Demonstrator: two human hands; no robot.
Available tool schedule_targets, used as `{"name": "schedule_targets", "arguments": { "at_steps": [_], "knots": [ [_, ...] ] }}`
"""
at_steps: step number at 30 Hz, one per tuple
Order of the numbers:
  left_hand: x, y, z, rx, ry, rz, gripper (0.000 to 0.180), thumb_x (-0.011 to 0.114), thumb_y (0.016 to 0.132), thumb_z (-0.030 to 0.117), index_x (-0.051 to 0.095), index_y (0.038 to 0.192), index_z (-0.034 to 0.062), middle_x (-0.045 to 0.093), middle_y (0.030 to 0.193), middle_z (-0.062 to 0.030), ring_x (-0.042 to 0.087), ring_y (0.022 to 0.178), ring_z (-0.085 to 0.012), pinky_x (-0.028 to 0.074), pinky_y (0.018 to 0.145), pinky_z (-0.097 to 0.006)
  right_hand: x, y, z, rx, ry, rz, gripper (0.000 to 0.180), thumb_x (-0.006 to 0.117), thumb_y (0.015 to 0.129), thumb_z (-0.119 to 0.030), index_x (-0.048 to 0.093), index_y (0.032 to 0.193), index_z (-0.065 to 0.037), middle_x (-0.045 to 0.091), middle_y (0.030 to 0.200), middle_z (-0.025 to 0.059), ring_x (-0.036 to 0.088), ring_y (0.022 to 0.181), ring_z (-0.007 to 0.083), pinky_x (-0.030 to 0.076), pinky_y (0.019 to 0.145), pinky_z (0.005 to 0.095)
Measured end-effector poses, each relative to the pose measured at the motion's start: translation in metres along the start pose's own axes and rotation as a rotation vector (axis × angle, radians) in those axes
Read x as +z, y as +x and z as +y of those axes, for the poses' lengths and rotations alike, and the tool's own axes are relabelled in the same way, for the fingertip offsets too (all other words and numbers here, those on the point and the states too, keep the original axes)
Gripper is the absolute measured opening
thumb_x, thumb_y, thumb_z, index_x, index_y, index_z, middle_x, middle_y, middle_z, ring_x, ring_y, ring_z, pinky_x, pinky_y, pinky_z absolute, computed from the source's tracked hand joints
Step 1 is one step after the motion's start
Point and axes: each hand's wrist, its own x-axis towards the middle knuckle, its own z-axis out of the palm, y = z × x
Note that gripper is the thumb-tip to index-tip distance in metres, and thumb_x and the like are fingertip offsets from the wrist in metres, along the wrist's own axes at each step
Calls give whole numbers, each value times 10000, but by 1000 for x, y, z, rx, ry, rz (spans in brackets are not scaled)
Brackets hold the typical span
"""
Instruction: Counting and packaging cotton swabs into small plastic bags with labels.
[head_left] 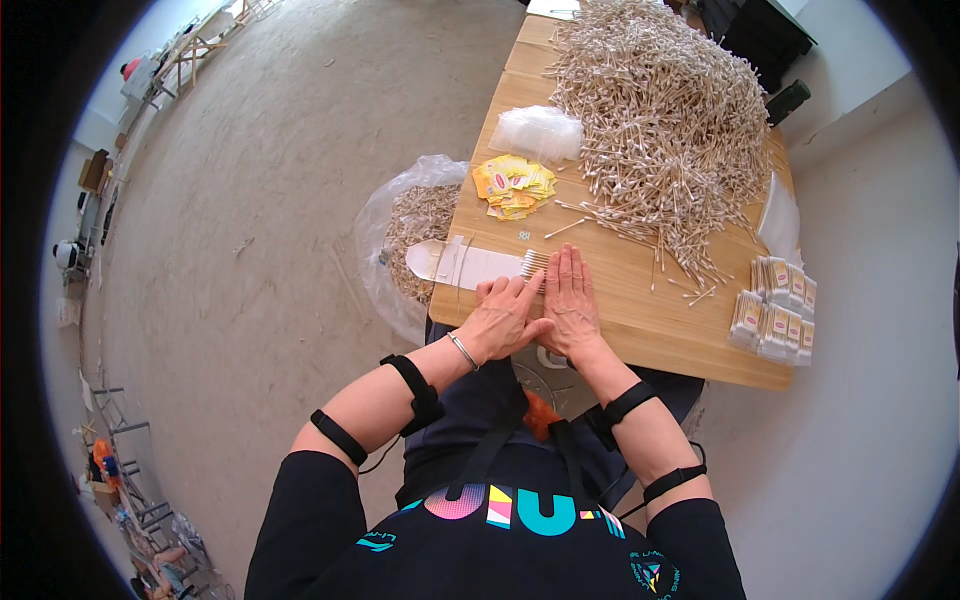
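Note:
A short row of cotton swabs [533,262] lies side by side at the table's near edge. My left hand [500,318] rests at its near side, index finger stretched out onto the swabs and the other fingers partly curled. Flat on the wood, fingers straight and together, my right hand [571,300] lies against the row's right end and hides part of it. To the left of the swabs is a white card strip [485,268] with a rounded end, reaching past the table's left edge. What lies under my palms is hidden.
A big heap of loose swabs [670,110] covers the far right of the table [640,325]. Yellow cards [512,187] and clear bags [538,133] lie left of it. Filled packs [775,312] stack at the right edge. A plastic sack of swabs [420,225] stands beside the table.

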Motion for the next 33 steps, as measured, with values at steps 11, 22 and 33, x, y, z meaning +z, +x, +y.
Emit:
{"name": "schedule_targets", "arguments": {
  "at_steps": [11, 22, 33],
  "knots": [
    [-2, 6, -1, -31, -64, -33, 728, 533, 868, 483, 315, 1399, 35, 549, 1062, -155, 499, 996, -302, 303, 884, -411, 0, 0, -2, 10, -32, -11, 1045, 622, 709, -489, 125, 1425, 87, 90, 1505, 263, 64, 1419, 380, 75, 1155, 447],
    [-3, 10, -2, -19, -30, -56, 709, 520, 871, 493, 343, 1368, 18, 573, 1106, -148, 527, 988, -300, 324, 854, -412, 0, 1, -1, 15, 25, 6, 1022, 623, 697, -433, 131, 1423, 91, 104, 1501, 267, 64, 1419, 382, 64, 1156, 449],
    [-5, 19, -1, -113, -58, -143, 732, 507, 890, 485, 276, 1411, 24, 603, 1063, -189, 559, 972, -347, 342, 841, -451, -2, 0, -3, 24, 68, 16, 935, 551, 746, -445, 177, 1420, 85, 123, 1502, 264, 69, 1420, 377, 55, 1155, 449]
  ]
}}
